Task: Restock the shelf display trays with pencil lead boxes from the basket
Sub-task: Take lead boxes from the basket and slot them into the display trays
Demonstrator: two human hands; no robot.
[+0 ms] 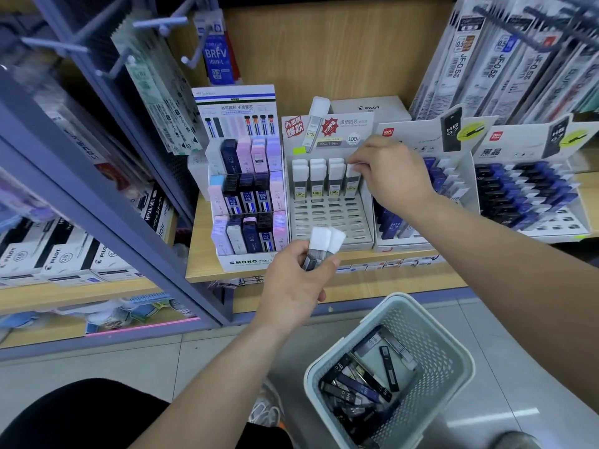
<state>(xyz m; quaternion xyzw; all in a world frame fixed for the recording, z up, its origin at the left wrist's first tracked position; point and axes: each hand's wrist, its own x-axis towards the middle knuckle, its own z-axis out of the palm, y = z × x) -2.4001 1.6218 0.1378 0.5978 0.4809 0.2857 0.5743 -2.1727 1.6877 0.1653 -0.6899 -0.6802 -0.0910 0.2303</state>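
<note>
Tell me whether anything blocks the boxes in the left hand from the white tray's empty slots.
Nothing visible does. The left hand holds two white-capped boxes just before the tray's open front rows; the right hand pinches a box at the back row's right end, clear of them.

The right hand (389, 176), pinching, covers the cap of the fourth box (351, 187) in the tray (327, 218). The left hand (291, 286) hides most of the two boxes (324, 242) it grips. The basket (424, 413) runs off the bottom edge. Shelf-edge labels (389, 264) are too small to read.
</note>
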